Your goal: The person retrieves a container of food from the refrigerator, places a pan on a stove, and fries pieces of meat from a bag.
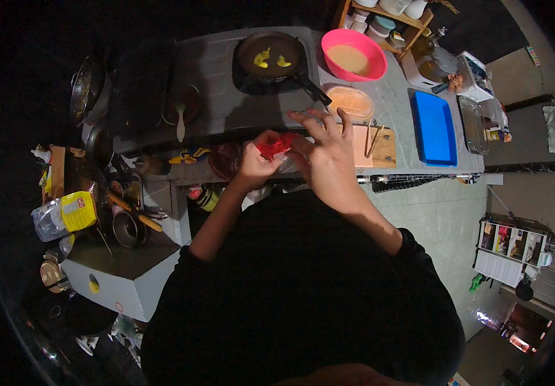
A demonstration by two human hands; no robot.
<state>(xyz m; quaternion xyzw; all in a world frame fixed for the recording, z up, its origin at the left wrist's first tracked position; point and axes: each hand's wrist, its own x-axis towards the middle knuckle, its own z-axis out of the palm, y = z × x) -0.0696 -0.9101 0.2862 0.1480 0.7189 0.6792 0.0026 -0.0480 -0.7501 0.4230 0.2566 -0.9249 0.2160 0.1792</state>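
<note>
Close in front of my body, my left hand [259, 163] grips a crumpled red plastic packet [276, 144]. Clear, shiny plastic [291, 164] shows just below the red part, between my hands. My right hand [331, 161] pinches the packet's right side with the fingers nearest the thumb, while its other fingers spread upward. What the packet contains is hidden. Beyond my hands, a dark frying pan [284, 60] sits on the stove [210, 53], its handle angled toward me. Yellow pieces of butter or similar fat [261, 58] lie in the pan.
Right of the stove are a pink bowl [378, 65] of pale contents, a lidded container [350, 103], tongs [373, 141] on a wooden board [387, 150], and a blue tray [434, 128]. A pale spatula [181, 123] rests left. Pots [127, 229] crowd the left side.
</note>
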